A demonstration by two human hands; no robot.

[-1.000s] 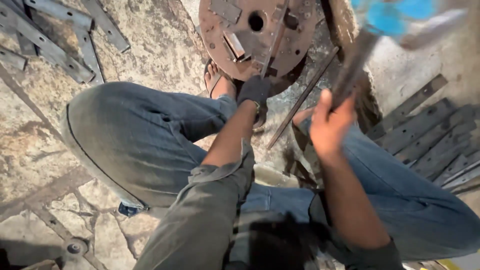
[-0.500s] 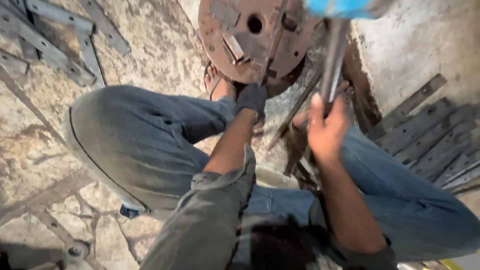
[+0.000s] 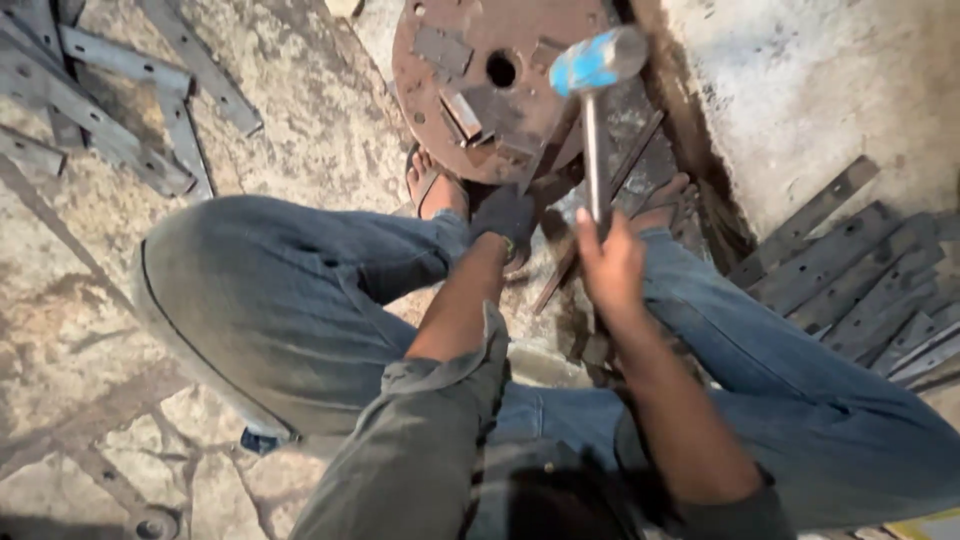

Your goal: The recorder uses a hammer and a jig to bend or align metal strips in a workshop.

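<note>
We're mid hammering step: right hand (image 3: 612, 268) is wrapped tight round the shaft of the hammer (image 3: 596, 75), fingers fully closed, no gap showing. The blue-banded hammer head sits over the right part of the rusty round plate (image 3: 450, 110), just right of the plate's centre hole, blurred, so likely in motion.

Left hand (image 3: 505, 218), in a dark glove, is at the near rim of the plate, closed on the low end of a thin metal strip (image 3: 545, 160) that leans up onto the plate. We can't tell how firm that pinch is; the glove hides the fingers.

Our read: the strip is being held on the plate for striking. A blow would need the head to land on the strip well clear of the gloved fingers, with the strip kept flat against the plate.

More flat bars (image 3: 850, 270) lie stacked right of the plate, others (image 3: 110, 110) left of it. Both sandalled feet rest at the plate's near edge.
</note>
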